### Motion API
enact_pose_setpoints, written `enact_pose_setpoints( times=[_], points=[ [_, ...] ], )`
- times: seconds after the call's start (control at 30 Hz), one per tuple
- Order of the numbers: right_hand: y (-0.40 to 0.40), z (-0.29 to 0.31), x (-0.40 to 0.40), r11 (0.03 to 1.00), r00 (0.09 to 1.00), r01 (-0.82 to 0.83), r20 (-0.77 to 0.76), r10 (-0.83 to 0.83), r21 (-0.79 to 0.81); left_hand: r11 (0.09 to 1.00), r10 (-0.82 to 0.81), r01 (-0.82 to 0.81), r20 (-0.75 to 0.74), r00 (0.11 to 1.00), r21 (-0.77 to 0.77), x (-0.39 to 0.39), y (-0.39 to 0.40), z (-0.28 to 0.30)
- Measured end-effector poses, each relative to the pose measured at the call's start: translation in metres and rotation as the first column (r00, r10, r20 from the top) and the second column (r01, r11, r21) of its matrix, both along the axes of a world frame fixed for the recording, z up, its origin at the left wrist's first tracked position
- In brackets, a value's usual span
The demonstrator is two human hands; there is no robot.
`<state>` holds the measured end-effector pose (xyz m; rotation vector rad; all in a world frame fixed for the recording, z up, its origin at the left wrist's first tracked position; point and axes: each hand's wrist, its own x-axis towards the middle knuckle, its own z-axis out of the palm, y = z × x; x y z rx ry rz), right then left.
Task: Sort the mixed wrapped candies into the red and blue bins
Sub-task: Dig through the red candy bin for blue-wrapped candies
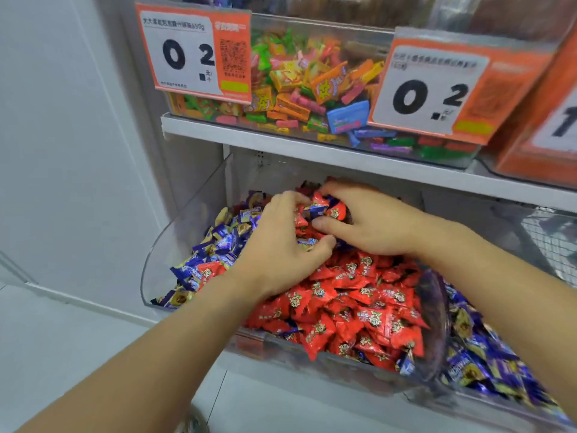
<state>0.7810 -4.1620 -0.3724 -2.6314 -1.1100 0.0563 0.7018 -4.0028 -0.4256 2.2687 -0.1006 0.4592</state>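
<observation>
A clear plastic bin point(162, 245) on the lower shelf holds a heap of red wrapped candies point(352, 307) with blue wrapped candies point(215, 242) piled along its left side. Both hands are deep in the heap near the back. My left hand point(281, 245) lies palm down with fingers curled into the candies, a blue wrapper showing under its thumb. My right hand point(368, 220) curls its fingers over a small clump of red and blue candies point(324, 209). A second clear bin to the right holds blue candies point(487, 354).
The upper shelf point(281, 140) carries a clear bin of mixed colourful candies point(306, 85) with two orange price tags point(193, 51) hanging in front. A white wall point(62, 151) stands to the left. A wire basket point(552, 239) sits at the far right.
</observation>
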Motion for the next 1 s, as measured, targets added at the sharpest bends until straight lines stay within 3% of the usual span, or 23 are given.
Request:
enact_pose_setpoints(
  times=[0.2, 0.33, 0.43, 0.6, 0.77, 0.9, 1.0],
  points=[
    [-0.039, -0.008, -0.046, 0.991, 0.992, 0.119, -0.051, -0.116, 0.059, 0.979, -0.157, 0.142, 0.094, 0.983, 0.148, -0.002, 0.004, 0.003],
    [-0.044, -0.017, -0.077, 0.974, 0.978, 0.21, -0.023, -0.209, 0.088, 0.961, -0.192, 0.175, 0.058, 0.98, 0.216, 0.002, 0.01, 0.0],
    [-0.039, -0.018, -0.097, 0.972, 0.973, 0.23, -0.035, -0.228, 0.041, 0.959, -0.182, 0.173, 0.019, 0.983, 0.223, 0.005, 0.016, -0.002],
    [-0.016, -0.036, -0.107, 0.958, 0.979, 0.205, 0.034, -0.202, -0.202, 0.981, -0.175, 0.174, -0.003, 0.985, 0.085, 0.004, 0.018, 0.004],
    [0.016, -0.051, -0.083, 0.926, 0.954, 0.287, 0.158, -0.254, -0.246, 0.979, -0.132, 0.136, -0.038, 0.991, 0.149, 0.002, 0.03, 0.006],
    [0.035, -0.05, -0.068, 0.918, 0.951, 0.308, 0.12, -0.286, -0.25, 0.98, -0.093, 0.09, 0.011, 0.996, 0.178, -0.004, 0.036, 0.011],
    [0.033, -0.044, -0.063, 0.931, 0.958, 0.287, 0.059, -0.281, -0.225, 0.963, -0.152, 0.156, -0.034, 0.988, 0.22, -0.015, 0.037, 0.016]
  ],
)
